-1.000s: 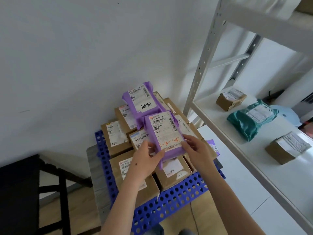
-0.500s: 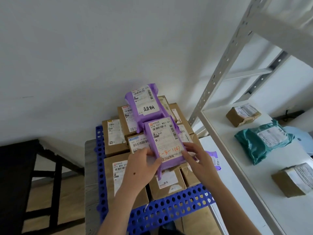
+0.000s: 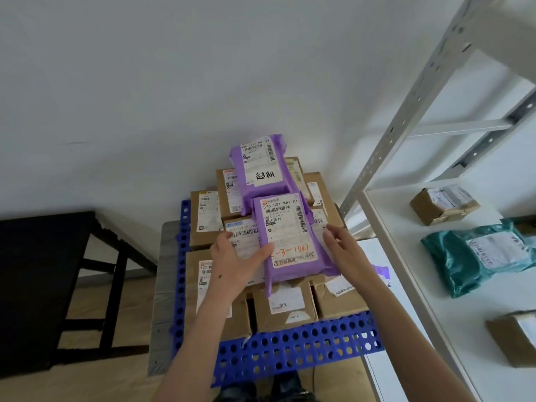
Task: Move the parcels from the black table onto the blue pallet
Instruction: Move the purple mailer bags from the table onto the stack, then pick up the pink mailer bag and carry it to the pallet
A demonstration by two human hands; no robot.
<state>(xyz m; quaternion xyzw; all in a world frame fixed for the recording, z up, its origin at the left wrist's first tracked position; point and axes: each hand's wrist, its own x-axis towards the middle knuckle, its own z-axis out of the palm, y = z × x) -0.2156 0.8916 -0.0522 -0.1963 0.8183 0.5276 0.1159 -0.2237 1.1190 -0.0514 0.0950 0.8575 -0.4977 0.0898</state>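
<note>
Your blue pallet point(image 3: 304, 343) holds brown boxes point(image 3: 285, 307), purple parcel point(image 3: 287, 230) atop them, between your left hand point(image 3: 237, 259) and right hand point(image 3: 345, 250), both released with fingers straight, bare pallet rim beneath your wrists

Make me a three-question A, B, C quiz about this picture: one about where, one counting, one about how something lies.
1. Where is the green parcel? A in a basket; B on the white shelf; C on a chair.
2. How many purple parcels lie on the brown boxes? A two; B five; C none.
3. The nearer purple parcel is: A standing on end; B torn open; C lying flat, label up.
Answers: 1 B, it sits there at the right. 2 A, one behind the other. 3 C, its label shows.
</note>
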